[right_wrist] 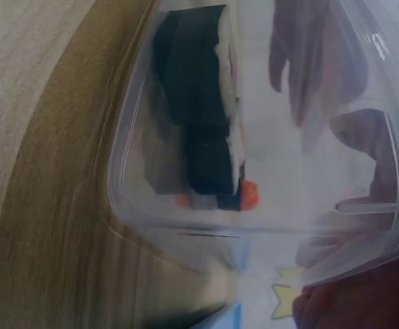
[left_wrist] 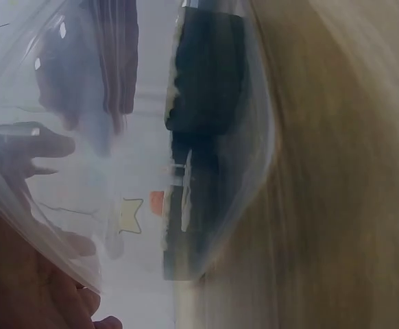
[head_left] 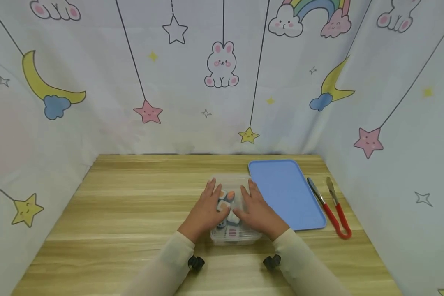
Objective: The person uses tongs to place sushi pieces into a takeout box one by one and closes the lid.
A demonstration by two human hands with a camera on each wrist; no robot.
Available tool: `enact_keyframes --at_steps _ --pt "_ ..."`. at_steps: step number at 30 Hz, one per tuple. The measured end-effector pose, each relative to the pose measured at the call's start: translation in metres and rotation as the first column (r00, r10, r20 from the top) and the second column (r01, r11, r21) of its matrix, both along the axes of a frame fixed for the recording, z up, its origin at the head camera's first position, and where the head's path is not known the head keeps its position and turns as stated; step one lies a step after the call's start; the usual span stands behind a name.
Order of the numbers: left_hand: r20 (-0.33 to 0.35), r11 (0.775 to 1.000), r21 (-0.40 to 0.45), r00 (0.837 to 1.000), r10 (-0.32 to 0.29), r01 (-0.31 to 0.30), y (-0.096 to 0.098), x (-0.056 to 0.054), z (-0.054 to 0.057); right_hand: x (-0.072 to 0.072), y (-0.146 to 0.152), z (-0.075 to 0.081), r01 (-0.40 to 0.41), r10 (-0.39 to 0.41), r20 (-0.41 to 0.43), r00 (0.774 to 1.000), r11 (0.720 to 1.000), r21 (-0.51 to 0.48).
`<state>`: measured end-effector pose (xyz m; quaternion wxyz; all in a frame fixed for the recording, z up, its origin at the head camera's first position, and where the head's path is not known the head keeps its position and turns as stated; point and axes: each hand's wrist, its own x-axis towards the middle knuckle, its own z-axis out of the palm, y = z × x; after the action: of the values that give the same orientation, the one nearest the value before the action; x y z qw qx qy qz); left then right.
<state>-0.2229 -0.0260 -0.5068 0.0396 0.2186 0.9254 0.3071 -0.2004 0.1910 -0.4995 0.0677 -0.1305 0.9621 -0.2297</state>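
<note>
A clear plastic box (head_left: 237, 239) stands on the table near the middle. Through it show several sushi pieces (head_left: 223, 205), some wrapped in dark seaweed. My left hand (head_left: 205, 210) rests on the box's left side, fingers extended and thumb angled inward. On the other side lies my right hand (head_left: 260, 211), its fingers likewise stretched forward over the top. The left wrist view shows dark-wrapped sushi (left_wrist: 208, 68) behind the clear wall, and fingers at the box's edge. Similar sushi (right_wrist: 196, 68) appears in the right wrist view, with part of that hand along the rim.
A blue tray (head_left: 286, 193) lies right of the box, close to it. Beyond the tray are tongs (head_left: 339, 218) with red handles, their arms spread. The wooden table (head_left: 133, 205) ends at a patterned curtain (head_left: 192, 82) behind and at both sides.
</note>
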Motion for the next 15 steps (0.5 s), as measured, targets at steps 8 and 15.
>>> enact_keyframes --at_steps 8,15 --pt "-0.010 1.000 -0.013 1.000 -0.002 0.002 -0.0014 0.0040 -0.0065 0.0036 -0.0005 -0.0036 0.010 -0.009 0.005 1.000 0.999 -0.036" --pt "0.005 0.996 0.080 1.000 0.029 -0.030 -0.0004 0.0031 -0.0068 0.0036 -0.0002 -0.0026 0.049 -0.051 -0.011 0.999 0.988 -0.145"
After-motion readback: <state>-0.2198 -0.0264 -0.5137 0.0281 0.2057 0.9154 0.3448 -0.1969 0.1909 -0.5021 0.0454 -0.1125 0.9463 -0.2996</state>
